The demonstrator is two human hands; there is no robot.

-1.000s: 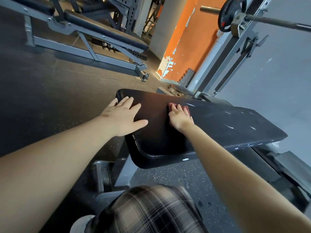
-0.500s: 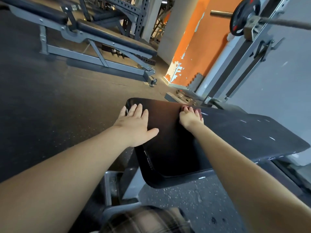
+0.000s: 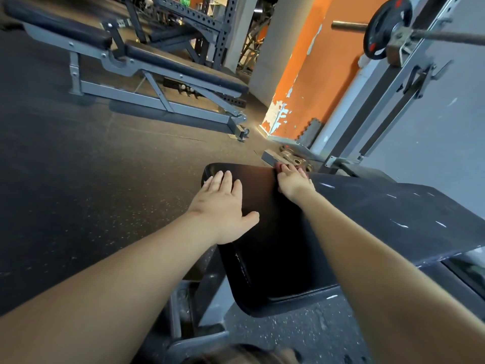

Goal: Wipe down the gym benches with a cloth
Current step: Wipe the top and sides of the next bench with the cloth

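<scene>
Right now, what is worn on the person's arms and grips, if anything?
Nothing shows. The left arm and the right arm are bare up to the frame edge, with no sleeves. The left grip and the right grip have no gloves, and no ring, watch or band is visible.

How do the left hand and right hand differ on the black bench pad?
The left hand lies flat on the bare bench pad near its left edge, thumb spread; the right hand presses a reddish cloth at the pad's far edge. The left hand is nearer the camera, the right hand farther out. Both rest straight-fingered on the same pad.
</scene>
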